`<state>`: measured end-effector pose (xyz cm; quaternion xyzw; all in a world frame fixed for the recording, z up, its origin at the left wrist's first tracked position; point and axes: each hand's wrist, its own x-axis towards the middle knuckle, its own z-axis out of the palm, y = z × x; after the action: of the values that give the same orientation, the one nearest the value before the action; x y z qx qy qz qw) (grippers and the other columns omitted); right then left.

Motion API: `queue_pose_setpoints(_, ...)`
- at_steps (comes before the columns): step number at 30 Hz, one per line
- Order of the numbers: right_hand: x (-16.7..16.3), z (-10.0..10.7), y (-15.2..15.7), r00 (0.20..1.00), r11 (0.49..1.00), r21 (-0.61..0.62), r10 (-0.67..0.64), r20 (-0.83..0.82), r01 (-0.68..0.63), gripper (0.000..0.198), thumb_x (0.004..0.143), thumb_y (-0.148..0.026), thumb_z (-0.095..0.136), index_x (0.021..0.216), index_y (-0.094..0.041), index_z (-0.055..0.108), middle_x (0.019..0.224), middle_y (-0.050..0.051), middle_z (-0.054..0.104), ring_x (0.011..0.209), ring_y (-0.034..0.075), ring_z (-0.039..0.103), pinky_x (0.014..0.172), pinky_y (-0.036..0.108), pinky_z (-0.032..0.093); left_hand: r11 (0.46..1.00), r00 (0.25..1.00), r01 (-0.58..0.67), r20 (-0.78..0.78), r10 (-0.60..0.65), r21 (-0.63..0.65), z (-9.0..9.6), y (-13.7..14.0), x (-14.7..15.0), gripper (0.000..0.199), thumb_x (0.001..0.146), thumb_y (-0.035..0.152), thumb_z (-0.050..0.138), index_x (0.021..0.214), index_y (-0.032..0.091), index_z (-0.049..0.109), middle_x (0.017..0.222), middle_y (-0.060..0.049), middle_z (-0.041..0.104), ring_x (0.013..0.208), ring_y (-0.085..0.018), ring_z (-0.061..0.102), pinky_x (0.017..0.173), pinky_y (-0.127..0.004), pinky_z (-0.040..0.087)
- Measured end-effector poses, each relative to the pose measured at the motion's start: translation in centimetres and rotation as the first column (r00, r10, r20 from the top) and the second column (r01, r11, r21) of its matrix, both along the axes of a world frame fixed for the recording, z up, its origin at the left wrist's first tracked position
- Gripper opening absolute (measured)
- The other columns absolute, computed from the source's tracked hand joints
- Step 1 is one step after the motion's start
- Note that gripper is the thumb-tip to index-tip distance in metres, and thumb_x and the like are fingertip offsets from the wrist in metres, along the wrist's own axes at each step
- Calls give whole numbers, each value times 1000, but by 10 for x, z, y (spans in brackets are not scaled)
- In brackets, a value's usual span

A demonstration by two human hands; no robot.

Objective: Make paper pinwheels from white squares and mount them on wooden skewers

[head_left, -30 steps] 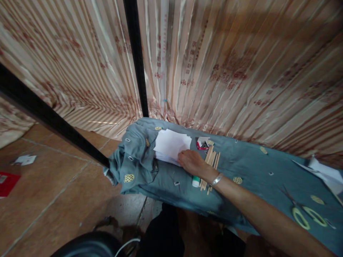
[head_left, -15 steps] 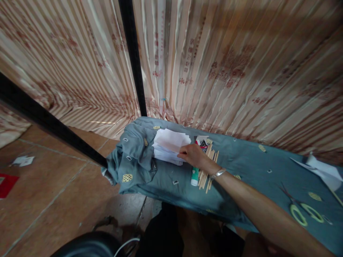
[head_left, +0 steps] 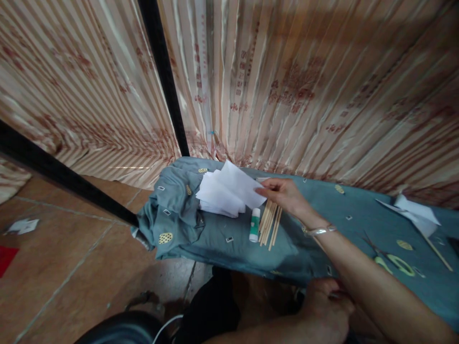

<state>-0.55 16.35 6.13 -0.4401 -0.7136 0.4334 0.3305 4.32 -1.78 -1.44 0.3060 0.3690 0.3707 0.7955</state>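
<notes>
One sheet point(head_left: 241, 184), pinched in the right hand point(head_left: 287, 195), has now come loose from the pile point(head_left: 217, 193) leftward; the left hand point(head_left: 326, 303) has appeared below, fingers curled, grasp unclear.

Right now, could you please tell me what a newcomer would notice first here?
The white sheet pinched in the right hand, by the paper stack, would probably come first. Behind hangs a striped curtain, and yellow-green-handled scissors lie toward the right of the blue-green cloth.

The head camera looks forward and down at the cloth point(head_left: 218, 251).
</notes>
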Motion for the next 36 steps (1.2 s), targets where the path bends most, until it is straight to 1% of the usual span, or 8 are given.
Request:
queue_pose_setpoints(3, 53, 29, -22, 941, 934, 126, -321, -106, 333, 29, 64, -44, 73, 72, -17, 69, 64, -1, 65, 54, 12, 53, 51, 24, 40, 979, 980, -177, -73, 185, 98, 12, 12, -16, 20, 77, 22, 60, 91, 13, 70, 89, -6, 71, 87, -19, 63, 84, -32, 48)
queue_pose_setpoints(6, 100, 56, -64, 743, 628, 444, -655, -141, 638, 26, 73, -41, 69, 84, -18, 71, 75, 2, 69, 61, 15, 58, 59, 28, 44, 946, 968, -228, -51, 246, 230, 30, 29, -39, 25, 78, 24, 57, 96, 13, 70, 95, -9, 72, 87, -18, 63, 83, -32, 48)
queue_pose_setpoints(8, 120, 63, -92, 625, 384, 705, -773, -107, 596, 22, 80, -37, 65, 87, -18, 72, 78, 4, 70, 69, 18, 62, 68, 31, 47, 912, 938, -303, -85, 337, 275, 39, 45, -54, 27, 80, 25, 55, 100, 13, 68, 98, -9, 71, 87, -18, 64, 85, -32, 49)
queue_pose_setpoints(10, 131, 56, -114, 635, 326, 870, -772, 20, 369, 16, 84, -29, 61, 91, -16, 70, 84, 6, 71, 78, 19, 64, 76, 33, 48, 826, 867, -387, -144, 477, 409, 42, 59, -68, 31, 79, 20, 54, 108, 14, 64, 108, -10, 68, 95, -19, 63, 87, -34, 49)
queue_pose_setpoints(14, 135, 5, -136, 716, 548, 835, -602, 354, 48, 18, 89, -17, 52, 102, -13, 63, 94, 10, 71, 83, 21, 63, 78, 35, 51, 590, 652, -241, -322, 686, 771, 39, 69, -87, 58, 77, 19, 58, 133, 21, 44, 136, -10, 50, 124, -24, 46, 105, -44, 37)
queue_pose_setpoints(20, 137, -54, -164, 759, 790, 610, -359, 543, -63, 20, 92, -13, 43, 92, -14, 63, 86, 10, 69, 77, 22, 61, 72, 36, 54, 537, 576, 356, -632, 519, 765, 18, 60, -81, 57, 68, 4, 54, 122, 19, 56, 135, -9, 53, 134, -27, 33, 111, -53, 25)
queue_pose_setpoints(25, 155, -58, -181, 859, 864, 503, -268, 436, 14, 19, 93, -15, 43, 96, -17, 61, 90, 7, 69, 82, 19, 63, 79, 36, 53, 542, 507, 589, -796, 331, 600, 7, 59, -67, 50, 64, -2, 50, 104, 22, 66, 116, -5, 68, 128, -27, 44, 110, -62, 15)
queue_pose_setpoints(36, 210, -81, -179, 850, 900, 396, -347, 398, 182, 33, 84, -13, 50, 115, -21, 60, 131, 10, 57, 120, 26, 52, 101, 49, 44, 483, 371, 700, -846, 383, 526, 4, 69, -67, 27, 78, 7, 58, 94, 23, 70, 113, -7, 69, 116, -26, 55, 110, -63, 13)
